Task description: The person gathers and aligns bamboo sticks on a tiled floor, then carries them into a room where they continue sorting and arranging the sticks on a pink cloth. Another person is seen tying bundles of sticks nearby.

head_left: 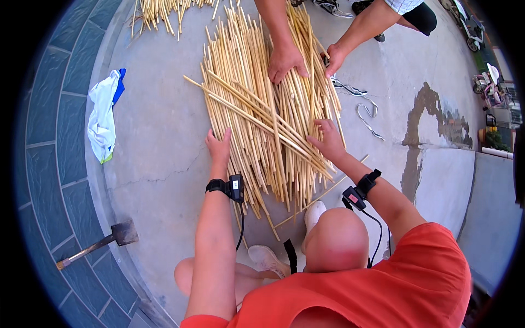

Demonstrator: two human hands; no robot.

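A large loose pile of pale yellow sticks (249,104), thin and reed-like, lies on the concrete in front of me. Several sticks cross diagonally over the top. My left hand (219,147) rests against the pile's left edge, thumb and fingers apart. On the right side, my right hand (329,141) touches the sticks with its fingers spread. From the far side a co-worker's hand (286,61) presses flat on top of the pile. The co-worker's other hand (335,59) is at the right edge, next to a dark object too small to make out.
More sticks (169,13) lie at the far left. Black and white strips (363,101) trail over the concrete at right. A white and blue cloth (103,115) and a mallet (123,233) lie at left near dark tiles (42,120). A wet patch (418,131) stains the right side.
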